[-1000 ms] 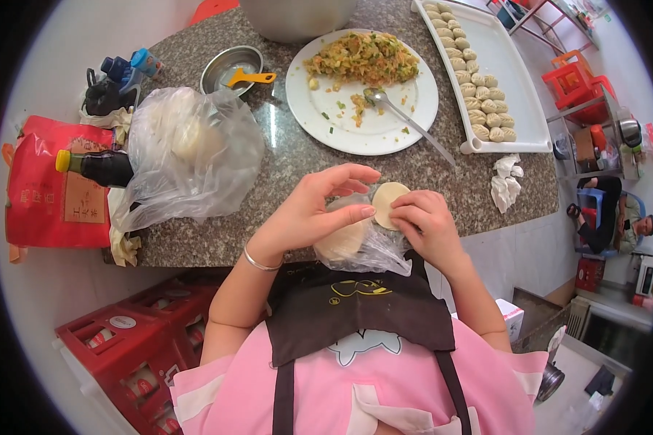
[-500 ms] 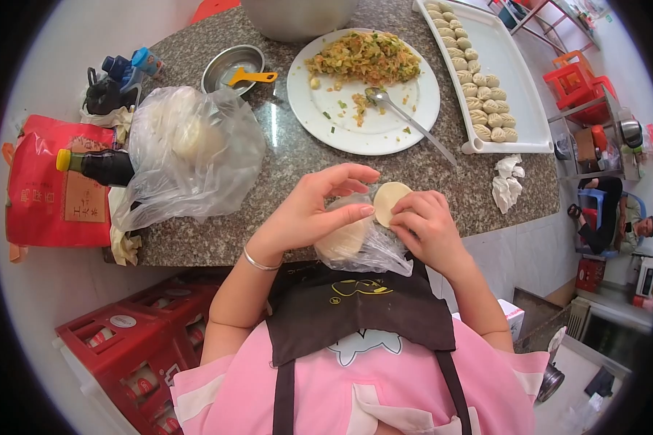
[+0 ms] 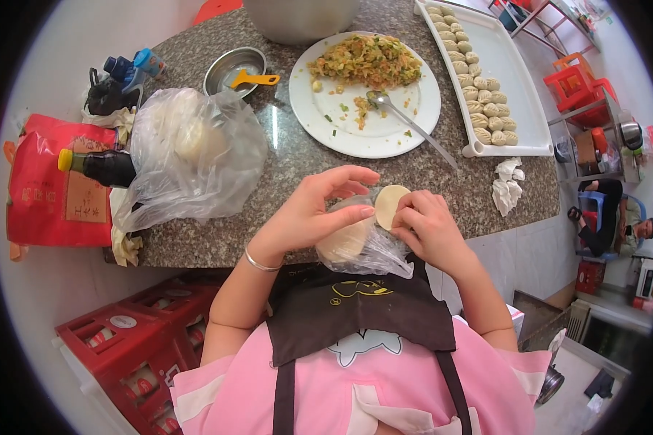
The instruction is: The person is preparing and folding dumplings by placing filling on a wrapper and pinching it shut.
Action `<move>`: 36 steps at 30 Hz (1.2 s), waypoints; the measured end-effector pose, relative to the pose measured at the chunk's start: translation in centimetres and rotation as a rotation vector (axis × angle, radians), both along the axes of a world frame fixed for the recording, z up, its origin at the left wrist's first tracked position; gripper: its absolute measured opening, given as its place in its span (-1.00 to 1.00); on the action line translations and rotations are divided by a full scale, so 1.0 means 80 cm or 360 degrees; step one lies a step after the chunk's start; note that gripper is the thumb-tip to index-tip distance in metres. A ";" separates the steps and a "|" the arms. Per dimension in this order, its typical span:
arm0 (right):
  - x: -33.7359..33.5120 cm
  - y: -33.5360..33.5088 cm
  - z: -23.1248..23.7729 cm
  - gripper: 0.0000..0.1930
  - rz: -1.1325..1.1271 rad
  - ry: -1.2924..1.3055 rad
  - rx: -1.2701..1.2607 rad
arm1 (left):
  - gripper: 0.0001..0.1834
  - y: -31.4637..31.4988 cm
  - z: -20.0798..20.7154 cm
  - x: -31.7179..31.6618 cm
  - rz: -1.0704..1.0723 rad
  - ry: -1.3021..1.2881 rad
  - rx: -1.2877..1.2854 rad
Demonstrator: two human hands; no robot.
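My right hand [image 3: 429, 223] pinches the edge of a round dough wrapper [image 3: 390, 206], held near the front edge of the granite table. Left of it, my left hand [image 3: 326, 205] is curved with thumb and fingers apart, holding nothing I can see. Under the left hand lies a stack of pale dough wrappers [image 3: 343, 245] in a clear plastic bag [image 3: 383, 255], partly hidden by the hand. Farther back stands a white plate [image 3: 319, 125] with chopped vegetable filling [image 3: 370, 59] and a metal spoon [image 3: 413, 125].
A white tray [image 3: 519, 87] of pleated dumplings [image 3: 486, 98] stands at the right, with crumpled tissue [image 3: 506, 187] nearby. At left are a bag of dough [image 3: 196, 152], a dark bottle [image 3: 109, 167], a red bag [image 3: 36, 188] and a metal bowl [image 3: 221, 67] with a yellow-handled scraper [image 3: 257, 78].
Almost nothing differs; the view has shifted slightly. Both hands stay in place, the right still pinching the dough wrapper.
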State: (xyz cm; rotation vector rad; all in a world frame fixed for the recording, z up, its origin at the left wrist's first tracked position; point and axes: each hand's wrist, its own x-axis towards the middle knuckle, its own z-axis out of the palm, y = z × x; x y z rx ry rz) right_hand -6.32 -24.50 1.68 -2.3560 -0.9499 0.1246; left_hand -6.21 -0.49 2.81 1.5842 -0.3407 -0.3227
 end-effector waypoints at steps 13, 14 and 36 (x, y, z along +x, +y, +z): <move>0.024 -0.009 -0.015 -0.86 -0.0435 0.0439 0.0460 | -0.54 -0.001 0.008 0.004 -0.0083 0.0032 0.0071; 0.027 -0.010 -0.015 -0.86 -0.0432 0.0437 0.0462 | -0.54 -0.001 0.008 0.003 -0.0081 0.0030 0.0073; 0.048 -0.016 -0.010 -0.78 -0.0718 0.0906 0.1276 | -0.48 -0.041 0.007 -0.001 -0.0544 -0.0828 0.1249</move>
